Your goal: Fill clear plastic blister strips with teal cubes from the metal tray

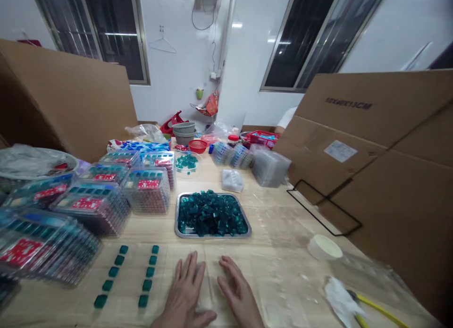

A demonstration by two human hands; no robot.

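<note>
My left hand [186, 290] lies palm down on the plastic-covered table [276, 252], fingers stretched out and holding nothing. Beside it my right hand [239, 292] rests on its edge, fingers slightly bent and apart from the thumb, with nothing visible in it. Just beyond both hands is a metal tray [178, 224] heaped with dark teal translucent pieces [212, 214]. Left of my left hand, similar square teal pieces lie in two lines, a nearer row [147, 285] and a farther row [113, 271]. Clear plastic film seems to lie under them.
Stacks of clear boxes [146, 191] with red labels fill the left side. Cardboard [354, 144] stands along the right, by a black wire frame [332, 224], a tape roll [324, 248] and yellow-handled tool [378, 309]. Baskets [184, 134] sit at the back.
</note>
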